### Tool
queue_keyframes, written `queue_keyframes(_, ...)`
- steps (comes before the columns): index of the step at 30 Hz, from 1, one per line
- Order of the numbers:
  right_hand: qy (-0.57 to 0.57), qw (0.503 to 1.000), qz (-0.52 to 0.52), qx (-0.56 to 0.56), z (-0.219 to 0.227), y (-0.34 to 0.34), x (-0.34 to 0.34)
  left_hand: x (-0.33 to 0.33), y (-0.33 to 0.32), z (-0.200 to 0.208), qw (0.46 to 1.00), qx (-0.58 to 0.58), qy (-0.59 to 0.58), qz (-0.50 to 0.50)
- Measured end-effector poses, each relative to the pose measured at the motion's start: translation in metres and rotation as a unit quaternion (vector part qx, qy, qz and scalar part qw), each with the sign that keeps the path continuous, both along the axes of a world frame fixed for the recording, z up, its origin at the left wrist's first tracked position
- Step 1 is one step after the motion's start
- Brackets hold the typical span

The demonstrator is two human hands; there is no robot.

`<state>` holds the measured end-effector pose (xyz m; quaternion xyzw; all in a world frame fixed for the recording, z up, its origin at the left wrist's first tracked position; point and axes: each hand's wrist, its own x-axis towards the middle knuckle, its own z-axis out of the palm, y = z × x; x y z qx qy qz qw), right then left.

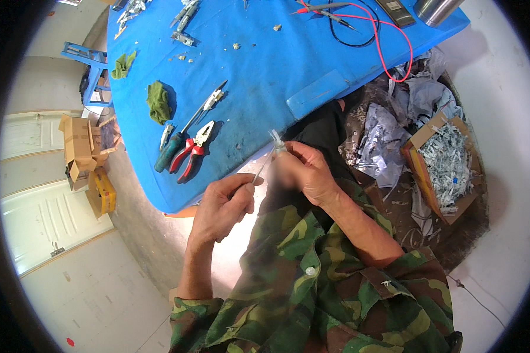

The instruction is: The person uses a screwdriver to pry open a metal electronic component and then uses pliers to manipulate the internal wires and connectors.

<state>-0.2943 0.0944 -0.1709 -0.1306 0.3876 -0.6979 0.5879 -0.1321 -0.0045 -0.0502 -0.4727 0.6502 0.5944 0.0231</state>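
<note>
Just past the table's near edge, my left hand (225, 203) pinches a thin grey metal tool (264, 167); its exact kind is too small to tell. The tool's tip reaches toward a small clear-white plastic piece (277, 143) with short prongs. My right hand (310, 175) grips that piece between thumb and fingers, which partly cover it. On the table, closest to my left hand, lie red-and-black pliers (194, 148) and a screwdriver with a dark green handle (169, 152). A small white-and-metal part (211, 101) rests against the screwdriver's shaft.
Two green cloths (158, 102) and small debris lie on the blue-covered table (241, 117). Red and black test leads (374, 35) hang over its right edge near a metal cylinder (436, 10). At right, a carton (447, 170) holds many small white parts. Cardboard boxes (79, 144) stand left.
</note>
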Motion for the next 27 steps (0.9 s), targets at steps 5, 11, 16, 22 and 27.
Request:
queue_keyframes(5,0.007,1.0,0.004,0.017,-0.001,0.0,0.002,0.003,-0.002,-0.006,0.983,-0.156,0.002,-0.1)
queue_keyframes(11,-0.054,0.998,-0.016,0.008,-0.004,-0.001,0.002,-0.005,0.02,-0.013,0.984,-0.17,0.023,-0.052)
queue_keyframes(16,-0.127,0.992,-0.006,0.012,0.003,0.001,0.0,-0.004,0.027,-0.01,0.982,-0.179,0.02,-0.05)
queue_keyframes(22,-0.087,0.996,-0.001,0.007,0.001,-0.001,0.002,-0.001,0.022,-0.012,0.983,-0.174,0.021,-0.057)
queue_keyframes(27,-0.074,0.997,-0.012,0.007,0.002,-0.003,0.003,0.001,0.03,-0.01,0.992,-0.038,0.117,0.009)
